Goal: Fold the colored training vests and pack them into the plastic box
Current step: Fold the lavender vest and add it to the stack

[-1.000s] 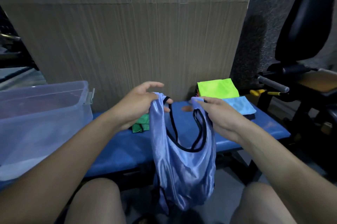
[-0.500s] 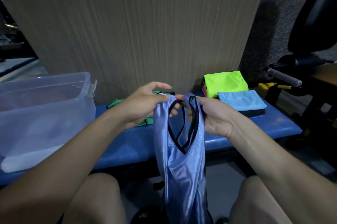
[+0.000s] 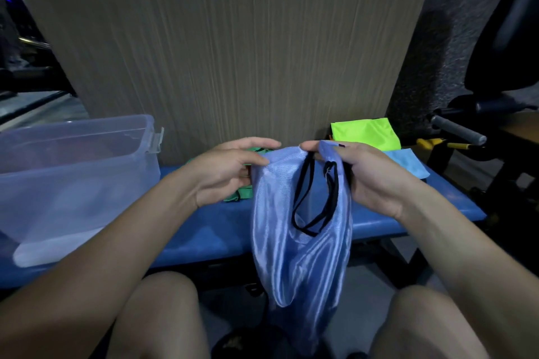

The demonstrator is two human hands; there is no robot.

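Satin-sheen blue vest, black-trimmed, hangs limp; left hand, right hand pinch its top.

Shiny blue vest (black trim) hanging limp over bench edge. Clear plastic box far left; green vest crumpled, lime vest and light-blue vest folded right.

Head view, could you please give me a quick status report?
Both hands, left and right, pinching the blue vest by its top. Vest hanging, unfolded. Plastic box left, path clear.
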